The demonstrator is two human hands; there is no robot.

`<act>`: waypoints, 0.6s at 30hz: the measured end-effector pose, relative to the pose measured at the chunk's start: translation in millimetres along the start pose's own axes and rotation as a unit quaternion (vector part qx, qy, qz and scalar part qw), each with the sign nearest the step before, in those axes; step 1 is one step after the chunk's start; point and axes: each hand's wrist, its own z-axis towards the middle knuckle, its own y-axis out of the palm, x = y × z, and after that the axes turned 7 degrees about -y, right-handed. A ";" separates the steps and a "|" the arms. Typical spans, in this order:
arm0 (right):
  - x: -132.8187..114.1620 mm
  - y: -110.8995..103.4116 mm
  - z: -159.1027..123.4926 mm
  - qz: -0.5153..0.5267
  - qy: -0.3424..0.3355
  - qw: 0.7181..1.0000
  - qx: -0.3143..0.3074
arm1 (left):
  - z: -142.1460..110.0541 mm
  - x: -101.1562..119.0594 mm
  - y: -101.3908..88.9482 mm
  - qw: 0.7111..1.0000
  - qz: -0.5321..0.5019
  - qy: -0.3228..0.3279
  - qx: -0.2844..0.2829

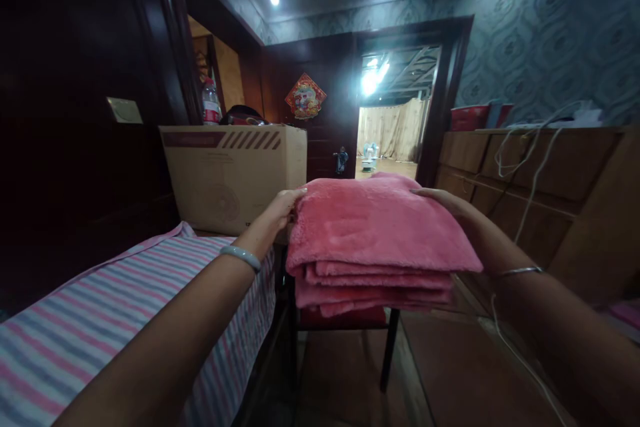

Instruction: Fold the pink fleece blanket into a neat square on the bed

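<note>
A folded pink plush blanket (370, 227) is held between my two hands, several layers thick, over a chair with a red seat (345, 317). My left hand (290, 205) grips its left edge, with a pale bangle on that wrist. At the far right edge my right hand (435, 197) has its thumb on top of the blanket; the other fingers are hidden behind the cloth. A thin silver bangle circles the right wrist. Whether the blanket's underside touches the seat, I cannot tell.
To the left stands a cardboard box (230, 173) with a bottle (211, 103) on top, behind a striped cloth (100, 327). A wooden cabinet (530, 180) with trailing white cables (531, 203) is on the right. Beyond an open doorway stands a fan (369, 155).
</note>
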 end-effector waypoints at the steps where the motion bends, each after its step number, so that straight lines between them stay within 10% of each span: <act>1: -2.6 -2.0 0.5 0.005 0.016 1.000 0.000 | -4.4 -0.3 -6.7 1.000 0.007 0.001 0.015; 4: -13.8 -9.7 -2.1 0.017 -0.004 0.998 0.054 | -27.4 -10.0 -32.6 0.997 0.025 0.001 0.069; 10: -70.8 18.4 -82.0 -0.026 -0.390 0.887 0.244 | -106.9 -66.8 -100.6 0.988 0.079 -0.023 0.131; 14: -90.0 98.4 -183.8 -0.042 -0.517 0.854 0.044 | -161.6 -114.8 -159.5 0.977 0.118 -0.043 0.174; 18: -68.0 214.0 -239.2 0.071 -0.458 0.867 -0.184 | -214.0 -156.8 -245.8 0.928 0.250 0.047 0.274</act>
